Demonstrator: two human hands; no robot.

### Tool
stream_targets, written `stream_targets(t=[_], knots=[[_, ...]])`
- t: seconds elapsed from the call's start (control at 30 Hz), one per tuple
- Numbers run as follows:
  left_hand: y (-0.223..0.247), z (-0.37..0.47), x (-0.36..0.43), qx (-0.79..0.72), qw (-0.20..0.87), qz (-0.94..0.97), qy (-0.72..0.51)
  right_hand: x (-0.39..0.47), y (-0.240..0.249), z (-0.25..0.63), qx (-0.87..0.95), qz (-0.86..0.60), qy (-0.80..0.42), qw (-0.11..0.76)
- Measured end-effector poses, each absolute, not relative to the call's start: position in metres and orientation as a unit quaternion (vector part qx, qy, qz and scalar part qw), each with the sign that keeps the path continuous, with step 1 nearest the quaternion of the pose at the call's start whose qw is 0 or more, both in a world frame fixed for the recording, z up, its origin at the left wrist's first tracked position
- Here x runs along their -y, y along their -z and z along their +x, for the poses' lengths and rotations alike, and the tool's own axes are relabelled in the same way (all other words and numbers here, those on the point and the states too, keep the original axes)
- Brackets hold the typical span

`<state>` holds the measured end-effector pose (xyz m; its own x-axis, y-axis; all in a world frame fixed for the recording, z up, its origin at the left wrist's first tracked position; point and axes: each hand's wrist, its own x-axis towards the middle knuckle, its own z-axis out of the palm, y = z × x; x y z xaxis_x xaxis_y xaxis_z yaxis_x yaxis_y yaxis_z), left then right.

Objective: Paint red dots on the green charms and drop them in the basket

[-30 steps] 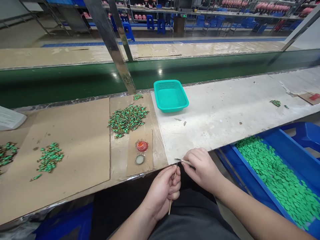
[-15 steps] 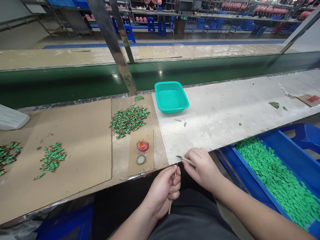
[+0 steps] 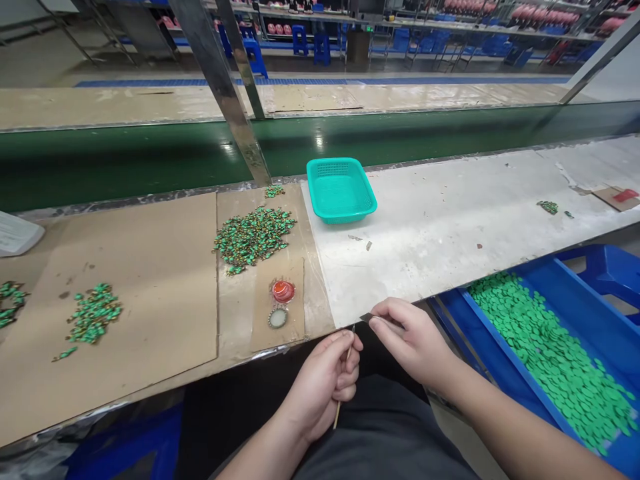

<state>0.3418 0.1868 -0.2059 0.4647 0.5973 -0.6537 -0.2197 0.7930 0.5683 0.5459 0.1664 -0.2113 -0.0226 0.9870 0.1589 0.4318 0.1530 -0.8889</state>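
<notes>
My left hand (image 3: 330,377) is closed around a thin wooden stick (image 3: 337,417); its lower end sticks out below the fist and a small dark tip shows above the thumb. In my right hand (image 3: 413,337) is a craft knife (image 3: 367,318), pinched between thumb and fingers, its dark blade pointing left. The blade hovers just right of the stick's tip, with a small gap between them. Both hands are at the table's front edge. To the left, on a cardboard piece (image 3: 260,327), lie a round cap with red paste (image 3: 283,291) and a bottle cap with pale contents (image 3: 277,317).
Behind the caps lies a heap of small green-and-gold pieces (image 3: 255,237), with another pile (image 3: 95,313) farther left. A turquoise basket (image 3: 341,219) stands mid-table. At right, below table height, a blue bin (image 3: 583,293) holds green discs (image 3: 550,353). A metal post (image 3: 220,87) rises behind.
My right hand has turned slightly, and the knife blade has shifted a little right and down. The left hand keeps its grip on the stick. The camera view has moved slightly.
</notes>
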Motion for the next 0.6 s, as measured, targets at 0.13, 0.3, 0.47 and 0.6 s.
stream_targets(t=[0.13,0.3,0.47,0.6], knots=[[0.198,0.343,-0.180,-0.442,0.827,0.239,-0.253,-0.163,0.203,0.545,0.545,-0.563,-0.452,0.426],[0.188,0.346,-0.176,-0.461,0.776,0.285,-0.324,-0.158,0.197,0.539,0.484,-0.550,-0.534,0.422],[0.185,0.345,-0.177,-0.478,0.740,0.307,-0.359,-0.150,0.198,0.534,0.483,-0.553,-0.529,0.425],[0.189,0.343,-0.177,-0.479,0.758,0.302,-0.325,-0.149,0.207,0.542,0.534,-0.570,-0.442,0.441]])
